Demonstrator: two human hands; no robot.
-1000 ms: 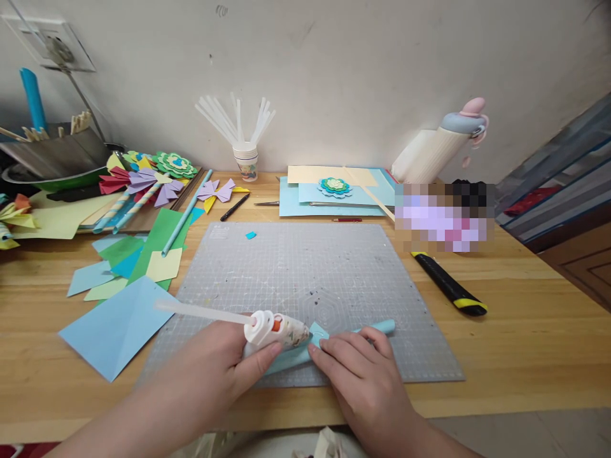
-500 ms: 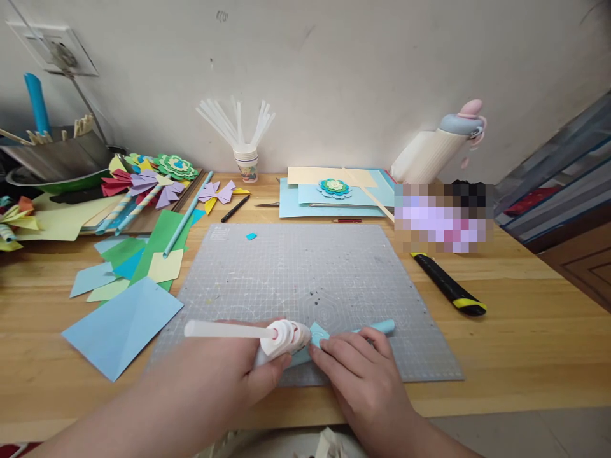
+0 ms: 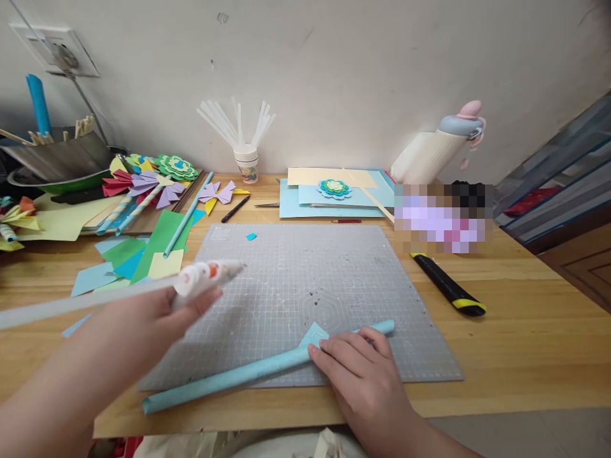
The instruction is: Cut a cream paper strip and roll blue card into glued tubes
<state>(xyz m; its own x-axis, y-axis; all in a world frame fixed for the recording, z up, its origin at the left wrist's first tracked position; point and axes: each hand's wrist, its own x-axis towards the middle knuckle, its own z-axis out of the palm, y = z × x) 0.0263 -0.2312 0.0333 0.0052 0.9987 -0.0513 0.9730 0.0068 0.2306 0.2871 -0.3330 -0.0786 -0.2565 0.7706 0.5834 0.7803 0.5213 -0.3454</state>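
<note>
A white hot glue gun (image 3: 191, 285) with a long glue stick out of its back is gripped in my left hand (image 3: 157, 315). It hovers over the left side of the grey cutting mat (image 3: 286, 273), its nozzle toward the right. My right hand (image 3: 367, 375) presses on a light blue rolled paper tube (image 3: 229, 376) that lies across the mat's near edge. A loose corner flap of the tube's paper stands out by my right fingertips. Part of the tube is hidden under that hand.
Paper scraps (image 3: 162, 242) and paper flowers (image 3: 176, 166) lie at the left. Behind the mat stand a paper cup (image 3: 247, 166) of glue sticks, a black pen (image 3: 235, 208) and a stack of paper (image 3: 291, 202). A black-and-yellow cutter (image 3: 449, 284) lies right of the mat.
My left hand has moved the glue gun left and up, away from the tube, uncovering the tube's left length. My right hand has stayed in place.
</note>
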